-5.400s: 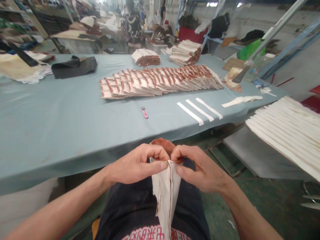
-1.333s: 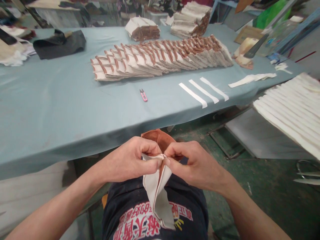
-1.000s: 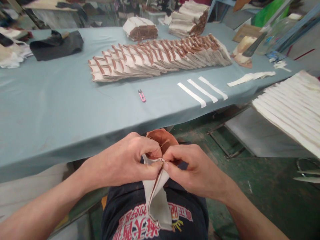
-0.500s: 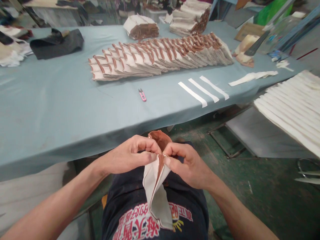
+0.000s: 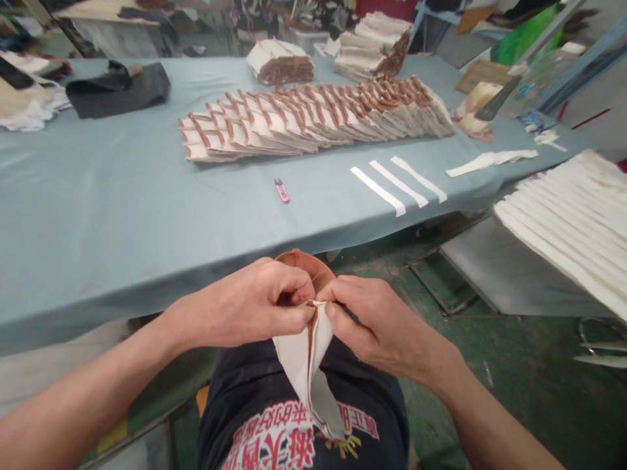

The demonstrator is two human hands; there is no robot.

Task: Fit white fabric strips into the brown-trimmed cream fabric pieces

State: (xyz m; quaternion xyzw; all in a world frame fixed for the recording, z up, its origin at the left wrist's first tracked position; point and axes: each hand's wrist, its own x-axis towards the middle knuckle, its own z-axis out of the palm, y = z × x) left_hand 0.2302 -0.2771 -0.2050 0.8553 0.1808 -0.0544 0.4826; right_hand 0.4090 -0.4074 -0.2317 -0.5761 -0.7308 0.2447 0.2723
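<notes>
Between my hands, over my lap, is a sewn fabric piece [image 5: 294, 356], white on one side with brown cloth along its seam. Its brown part [image 5: 306, 261] loops up behind my fingers, and the pale end hangs down over the dark printed apron [image 5: 235, 385]. My left hand [image 5: 267, 300] pinches the seam's top edge from the left, thumb toward me. Close beside it, my right hand [image 5: 369, 316] pinches the same edge from the right. The fingertips nearly touch and partly hide the edge. Pink thread snips [image 5: 282, 191] lie on the table beyond my hands.
On the blue-covered table [image 5: 122, 215] lies a long row of overlapping white-and-brown fabric pieces [image 5: 313, 121], with two stacks [image 5: 280, 62] behind. White strips [image 5: 378, 190] lie near the front edge. Dark cloth [image 5: 117, 91] sits at left. Folded white fabric [image 5: 573, 215] rests on a stand at right.
Both hands have stayed on the seam and shifted their pinch slightly. The brown loop behind them shows wider and further left. The view has tilted a little.
</notes>
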